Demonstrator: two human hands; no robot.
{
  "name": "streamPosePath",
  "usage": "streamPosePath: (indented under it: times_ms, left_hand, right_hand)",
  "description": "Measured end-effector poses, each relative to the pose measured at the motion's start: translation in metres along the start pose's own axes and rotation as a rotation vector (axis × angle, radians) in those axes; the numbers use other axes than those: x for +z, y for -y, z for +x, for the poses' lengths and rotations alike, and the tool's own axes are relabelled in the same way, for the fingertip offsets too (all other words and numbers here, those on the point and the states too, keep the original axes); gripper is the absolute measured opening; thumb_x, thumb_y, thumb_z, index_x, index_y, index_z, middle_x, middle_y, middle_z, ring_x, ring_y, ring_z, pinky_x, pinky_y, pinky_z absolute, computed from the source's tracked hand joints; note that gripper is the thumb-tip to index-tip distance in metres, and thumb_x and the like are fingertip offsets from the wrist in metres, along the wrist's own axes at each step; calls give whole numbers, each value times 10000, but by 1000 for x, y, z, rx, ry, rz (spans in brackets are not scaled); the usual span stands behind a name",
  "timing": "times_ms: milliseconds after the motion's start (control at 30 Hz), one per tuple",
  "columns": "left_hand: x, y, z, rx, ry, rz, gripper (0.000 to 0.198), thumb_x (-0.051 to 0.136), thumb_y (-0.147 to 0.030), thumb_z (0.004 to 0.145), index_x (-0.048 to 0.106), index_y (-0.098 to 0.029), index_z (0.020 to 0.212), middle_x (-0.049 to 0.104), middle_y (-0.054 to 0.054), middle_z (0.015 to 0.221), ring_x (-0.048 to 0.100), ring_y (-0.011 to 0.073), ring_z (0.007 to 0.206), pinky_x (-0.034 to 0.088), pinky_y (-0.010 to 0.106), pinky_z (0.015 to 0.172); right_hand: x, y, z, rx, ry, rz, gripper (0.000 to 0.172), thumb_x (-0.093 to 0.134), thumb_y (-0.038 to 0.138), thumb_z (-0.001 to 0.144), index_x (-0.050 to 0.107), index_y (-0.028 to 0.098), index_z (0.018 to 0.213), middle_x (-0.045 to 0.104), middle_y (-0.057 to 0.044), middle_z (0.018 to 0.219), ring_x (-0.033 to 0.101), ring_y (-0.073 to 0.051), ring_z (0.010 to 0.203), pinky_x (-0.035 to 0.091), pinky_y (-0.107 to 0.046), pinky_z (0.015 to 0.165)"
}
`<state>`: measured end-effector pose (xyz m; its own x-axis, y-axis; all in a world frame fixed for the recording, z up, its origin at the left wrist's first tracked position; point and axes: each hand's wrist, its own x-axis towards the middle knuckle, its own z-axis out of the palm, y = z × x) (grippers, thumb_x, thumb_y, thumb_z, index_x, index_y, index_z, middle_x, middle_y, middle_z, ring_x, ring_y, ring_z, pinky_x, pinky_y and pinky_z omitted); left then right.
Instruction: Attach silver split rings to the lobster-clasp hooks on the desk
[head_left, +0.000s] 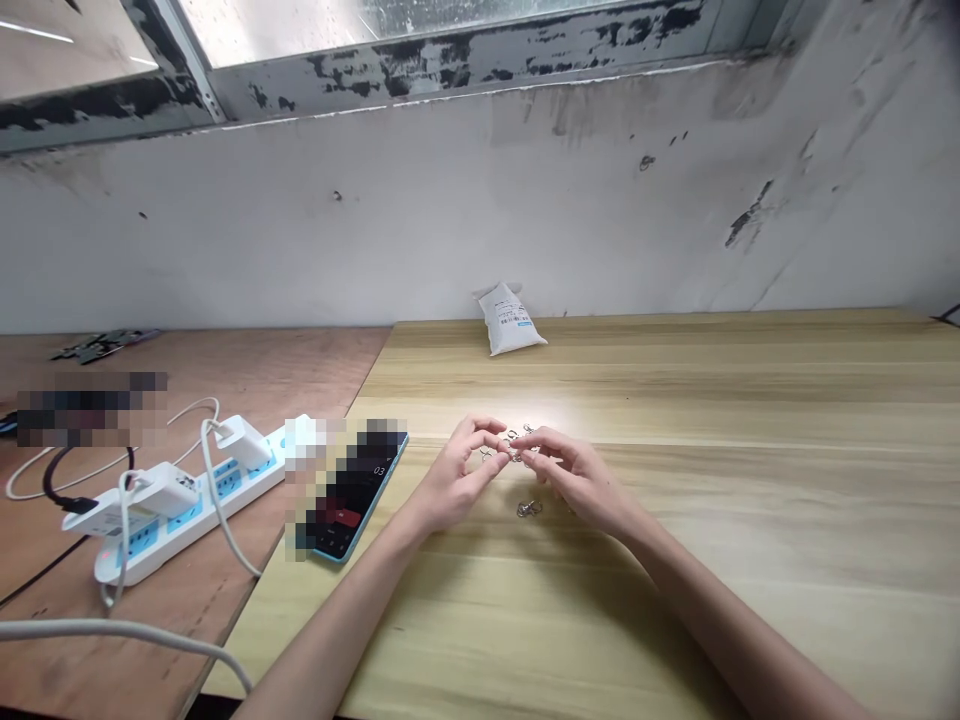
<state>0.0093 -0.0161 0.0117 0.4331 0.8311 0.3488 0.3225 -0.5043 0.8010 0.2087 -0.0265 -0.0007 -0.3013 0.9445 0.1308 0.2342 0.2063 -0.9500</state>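
Observation:
My left hand (466,470) and my right hand (574,468) meet over the wooden tabletop, thumbs and index fingertips pinched close together. Whatever sits between the fingertips is too small to make out. Just behind and below them lie several small metal rings (512,435), partly covered by the fingers. Nearer to me rests a separate little cluster of metal rings or clasps (529,508), apart from both hands.
A white plastic packet (511,322) lies at the back by the wall. To the left are a phone (364,495) and a white power strip (217,490) with plugged-in chargers and loose cables (217,500). A lighter board (720,400) adjoins a reddish-brown table (315,370).

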Motion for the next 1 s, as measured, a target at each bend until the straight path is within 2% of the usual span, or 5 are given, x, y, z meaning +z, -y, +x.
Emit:
streamPosePath:
  times_ms: [133, 467, 767, 900, 1000]
  left_hand:
    - [3, -1, 1, -96, 16, -118, 148, 576, -271, 907, 665, -177, 836, 587, 90, 1091, 563, 210, 1119, 423, 390, 1020]
    - [12, 3, -1, -125, -152, -40, 117, 712, -311, 810, 692, -199, 787, 608, 39, 978, 577, 194, 1020, 415, 337, 942]
    - [15, 2, -4, 42, -234, 193, 100, 648, -290, 870, 700, -205, 855, 616, 43, 935, 559, 195, 961, 450, 346, 865]
    - [15, 5, -4, 159, -195, 282, 112, 597, -228, 899, 703, -196, 914, 629, 51, 941, 551, 193, 954, 462, 342, 846]
    - [13, 6, -5, 156, -144, 250, 135, 577, -209, 906, 711, -194, 923, 633, 57, 970, 558, 194, 973, 465, 349, 864]
  right_hand:
    - [4, 3, -3, -5, 153, 148, 321, 537, 472, 909, 669, 180, 886, 623, -44, 871, 504, -109, 627, 445, -238, 560]
    - [16, -10, -3, 38, 52, 113, 274, 521, 435, 912, 611, 182, 864, 582, -12, 769, 480, -106, 585, 434, -235, 528]
    - [15, -4, -4, -88, 38, -115, 245, 460, 364, 953, 625, 188, 909, 608, -12, 743, 486, -117, 602, 364, -232, 531]
    - [15, -3, -4, -131, 18, -140, 249, 466, 361, 955, 628, 183, 888, 587, 0, 693, 441, -103, 555, 351, -223, 511]
    - [14, -5, -4, -173, -12, -187, 236, 486, 352, 949, 629, 181, 874, 595, 1, 673, 423, -95, 517, 337, -219, 486]
